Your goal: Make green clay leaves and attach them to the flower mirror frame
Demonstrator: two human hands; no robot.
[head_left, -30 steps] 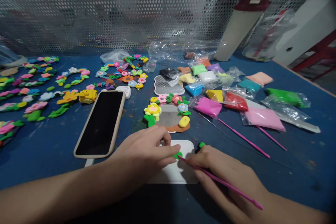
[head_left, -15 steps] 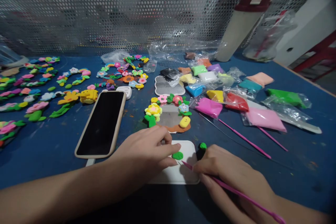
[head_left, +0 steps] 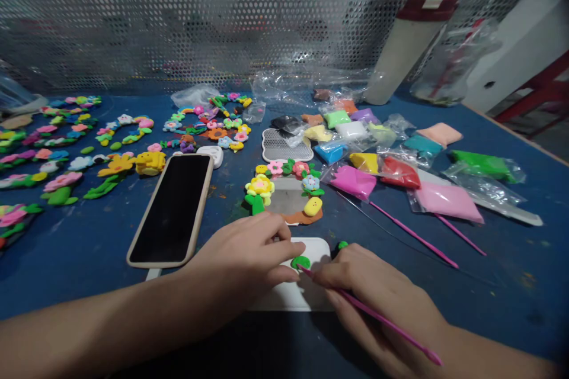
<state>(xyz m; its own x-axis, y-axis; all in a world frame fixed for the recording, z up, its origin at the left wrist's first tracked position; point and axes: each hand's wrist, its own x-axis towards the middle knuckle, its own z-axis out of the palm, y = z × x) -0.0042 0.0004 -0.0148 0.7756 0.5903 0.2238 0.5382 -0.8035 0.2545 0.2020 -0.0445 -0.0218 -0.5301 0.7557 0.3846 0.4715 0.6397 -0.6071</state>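
Observation:
My right hand (head_left: 377,287) grips a thin pink modelling tool (head_left: 386,323). The tool's tip touches the lower edge of a small flat green clay piece (head_left: 303,262), which shows a mark there. That piece lies on a white board (head_left: 288,301). My left hand (head_left: 251,249) rests over the board's left part, thumb and index finger apart on the clay's left side, holding nothing I can see; its other fingers are partly hidden. Beyond my right knuckles sits a green clay lump (head_left: 342,245), partly covered. A frame decorated with clay flowers (head_left: 260,188) lies just past the board.
A phone (head_left: 173,207) lies left of my hands, with several clay-flower pieces (head_left: 118,164) farther left. Bagged coloured clay (head_left: 400,172) spreads over the right side, near another pink tool (head_left: 413,234). A tall bottle (head_left: 406,50) stands by the perforated metal panel (head_left: 222,18).
My right hand has moved slightly left, bringing the tool's tip from beside the green clay piece onto its edge. A mark now shows in the clay. My left hand has barely moved.

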